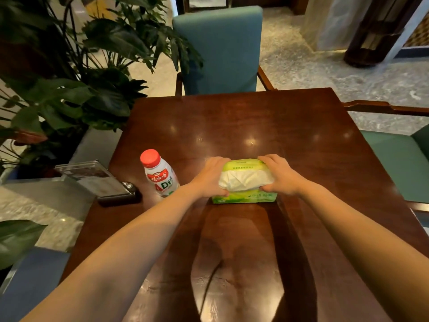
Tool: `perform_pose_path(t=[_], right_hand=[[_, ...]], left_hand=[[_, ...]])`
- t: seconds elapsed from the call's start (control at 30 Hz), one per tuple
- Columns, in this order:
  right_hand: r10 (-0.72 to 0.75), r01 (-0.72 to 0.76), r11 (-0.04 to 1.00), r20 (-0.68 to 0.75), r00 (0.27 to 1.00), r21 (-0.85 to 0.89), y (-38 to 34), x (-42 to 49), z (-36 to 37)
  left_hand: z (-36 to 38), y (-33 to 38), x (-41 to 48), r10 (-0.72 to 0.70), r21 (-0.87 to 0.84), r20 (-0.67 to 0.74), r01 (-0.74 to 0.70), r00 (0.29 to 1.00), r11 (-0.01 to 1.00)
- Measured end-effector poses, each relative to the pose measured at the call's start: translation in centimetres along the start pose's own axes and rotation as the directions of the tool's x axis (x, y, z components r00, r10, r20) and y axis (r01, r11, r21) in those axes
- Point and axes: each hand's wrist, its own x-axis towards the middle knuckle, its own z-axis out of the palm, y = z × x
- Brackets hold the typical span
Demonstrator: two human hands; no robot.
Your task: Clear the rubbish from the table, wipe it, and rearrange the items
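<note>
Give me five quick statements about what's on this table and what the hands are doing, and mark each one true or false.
1. Both hands hold the green tissue pack, the left hand at its left end and the right hand at its right end. True.
2. The bottle has a blue cap. False: the cap is red.
3. The bottle stands upright on the table, to the left of the tissue pack. True.
4. The bottle lies inside the clear container. False: the two are apart, and the container sits at the table's left edge.
5. A teal chair stands at the far side of the table. True.
</note>
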Motion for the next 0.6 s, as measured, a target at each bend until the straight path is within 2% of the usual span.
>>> perform_pose_path(t=[0.1,0.2,0.4,0.53,0.6], right_hand=[[0.026,-0.027,1.0,0.085,0.996,0.005,0.6,0.1,0.4],[0.054,-0.042,0.996,0.144,0.988,-0.085,0.6,0.3,0.3],[0.168,-0.124,0.969,0.204,0.965,-0.212,-1.0,0.7,-0.2],[0.265,-0.218,0.947,0.186,0.946,-0.237,-2.2,0.0,-0.9],[0.27,-0.234,0.943,0.131,0.954,-0.236,-2.8,-0.9,-0.5]], left_hand=[[-0.1,-0.3,0.3,0.006,0.081,0.068,-0.012,0.998,0.997],[-0.4,-0.2,0.4,-0.003,0.241,0.123,-0.027,0.992,0.97],[-1.5,0.3,0.2,-0.101,0.355,0.199,0.024,0.975,0.935],[-3.4,2.0,0.0,-0.154,0.366,0.282,0.042,0.947,0.93],[-3.7,2.5,-0.4,-0.162,0.398,0.327,0.02,0.931,0.917]])
